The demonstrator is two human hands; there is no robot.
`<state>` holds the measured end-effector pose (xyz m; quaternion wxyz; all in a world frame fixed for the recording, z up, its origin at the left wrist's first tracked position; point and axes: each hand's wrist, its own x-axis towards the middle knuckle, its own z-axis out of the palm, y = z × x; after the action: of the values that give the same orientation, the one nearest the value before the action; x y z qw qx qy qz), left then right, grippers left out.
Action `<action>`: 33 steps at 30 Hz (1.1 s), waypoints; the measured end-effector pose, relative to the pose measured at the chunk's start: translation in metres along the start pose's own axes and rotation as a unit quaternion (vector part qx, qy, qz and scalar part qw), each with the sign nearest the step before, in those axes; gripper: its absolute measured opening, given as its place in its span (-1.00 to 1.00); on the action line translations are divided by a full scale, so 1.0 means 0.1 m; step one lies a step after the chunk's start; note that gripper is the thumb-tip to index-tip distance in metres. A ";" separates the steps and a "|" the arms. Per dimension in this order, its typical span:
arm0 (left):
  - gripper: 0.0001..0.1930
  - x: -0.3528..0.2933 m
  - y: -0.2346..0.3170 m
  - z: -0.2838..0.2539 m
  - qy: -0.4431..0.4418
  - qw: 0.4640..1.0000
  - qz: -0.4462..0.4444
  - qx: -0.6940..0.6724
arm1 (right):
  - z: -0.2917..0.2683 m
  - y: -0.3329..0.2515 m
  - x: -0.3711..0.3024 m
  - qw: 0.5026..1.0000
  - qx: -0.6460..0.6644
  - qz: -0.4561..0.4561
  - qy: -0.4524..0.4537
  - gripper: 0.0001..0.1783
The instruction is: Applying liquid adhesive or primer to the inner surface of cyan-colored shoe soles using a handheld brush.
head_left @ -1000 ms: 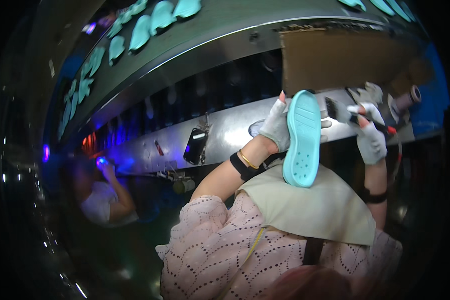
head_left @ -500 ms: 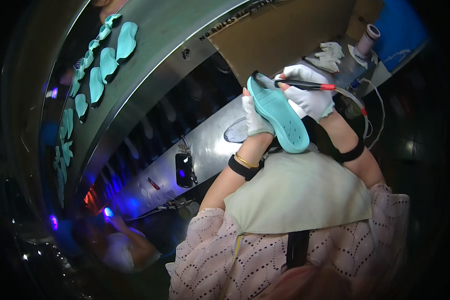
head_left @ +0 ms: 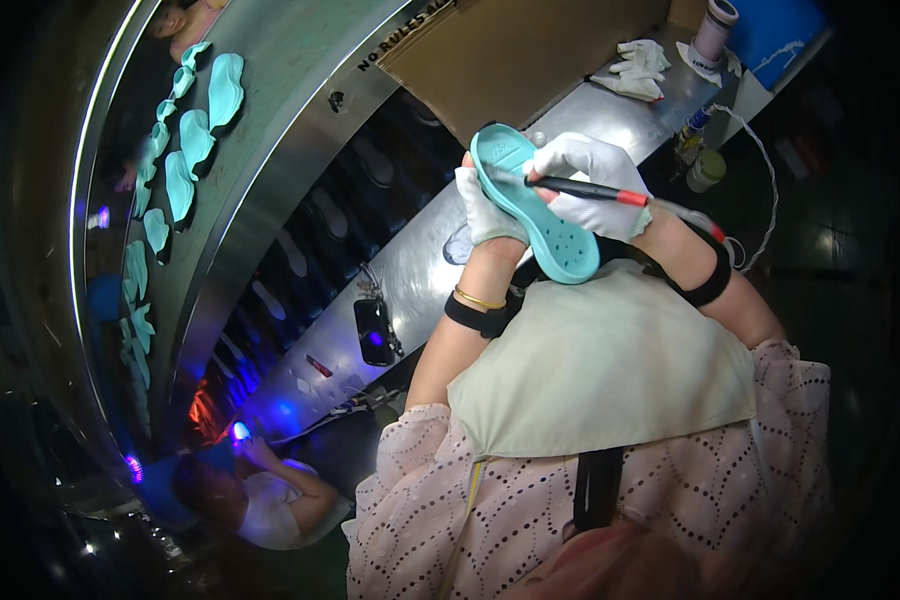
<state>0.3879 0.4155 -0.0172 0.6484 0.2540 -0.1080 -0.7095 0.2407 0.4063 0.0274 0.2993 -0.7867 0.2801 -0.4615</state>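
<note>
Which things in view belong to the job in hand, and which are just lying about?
Part of the job:
turquoise, perforated shoe sole, in the white-gloved left hand
black-and-red-handled brush, in the white-gloved right hand

Apparently just lying about:
black rectangular phone
small, slim red object
white cloth gloves
pale pink cylinder

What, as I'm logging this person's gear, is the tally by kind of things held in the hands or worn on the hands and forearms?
Turquoise sole: 1
Black-and-red tool: 1
White gloves: 2
Black bands: 2
Gold bangle: 1
Total: 7
</note>
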 end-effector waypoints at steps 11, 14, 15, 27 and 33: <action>-0.12 -0.09 -0.02 0.00 -0.106 0.982 -0.155 -0.007 | -0.21 0.07 -0.37 0.948 0.210 0.238 -0.020 -0.88; -0.01 -0.22 -0.17 -0.19 -0.185 0.955 -0.224 0.061 | -0.25 0.20 -0.48 0.921 0.267 0.282 0.021 -0.86; -0.03 -0.22 -0.23 -0.23 -0.174 0.959 -0.213 0.071 | -0.24 0.21 -0.51 0.930 0.260 0.260 0.017 -0.87; -0.01 0.12 -0.09 0.11 -0.044 0.997 -0.024 -0.053 | -0.04 0.15 -0.20 0.964 0.216 0.150 0.028 -0.91; -0.01 0.27 0.06 0.01 -0.137 0.980 0.000 -0.144 | -0.14 0.03 -0.03 0.926 0.277 0.254 0.022 -0.87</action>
<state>0.3917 0.3887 -0.0194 0.6573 0.0581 -0.0924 -0.7457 0.2264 0.4035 0.0290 0.6064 -0.5648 0.3377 -0.4463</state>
